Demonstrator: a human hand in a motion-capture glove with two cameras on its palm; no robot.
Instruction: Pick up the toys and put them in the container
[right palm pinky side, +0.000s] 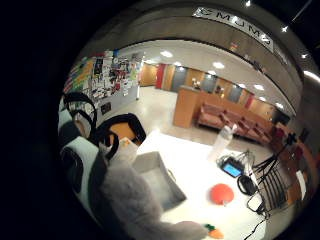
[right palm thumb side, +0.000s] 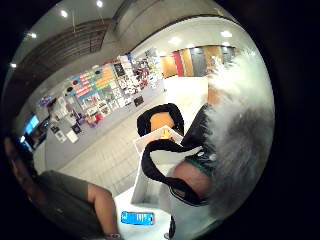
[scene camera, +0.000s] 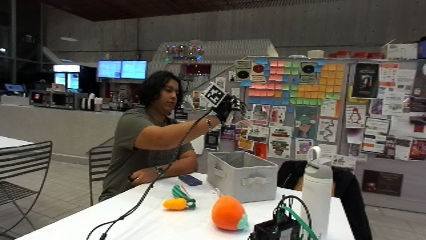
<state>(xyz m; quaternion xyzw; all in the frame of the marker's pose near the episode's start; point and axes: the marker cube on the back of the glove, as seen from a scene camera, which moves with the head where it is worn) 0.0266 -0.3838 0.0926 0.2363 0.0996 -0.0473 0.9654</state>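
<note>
Raised above the table, the gloved right hand (scene camera: 227, 107) was held high over the grey bin (scene camera: 241, 175), with its fingers curled around a grey furry toy (right palm pinky side: 131, 200). From the outside the toy could hardly be made out in the dark glove; both palm views showed its pale fur (right palm thumb side: 240, 145) close against the palm.

Below the hand, the grey bin (right palm pinky side: 159, 179) stood on the white table (scene camera: 166, 225) with its top open. The part of its inside that showed looked bare, though its floor could not be seen in full.

Two toys lay on the table outside the bin: an orange ball-shaped toy (scene camera: 229, 213) near the front corner of the bin, and a small carrot toy (scene camera: 178, 201) with green leaves a little further toward the person. They were apart from each other and from the bin.

A blue phone (scene camera: 190, 180) lay on the table near the person's bare left hand (scene camera: 138, 176). A white bottle (scene camera: 317, 189) stood upright at the far side of the bin, next to a black device with cables (scene camera: 283, 225).
</note>
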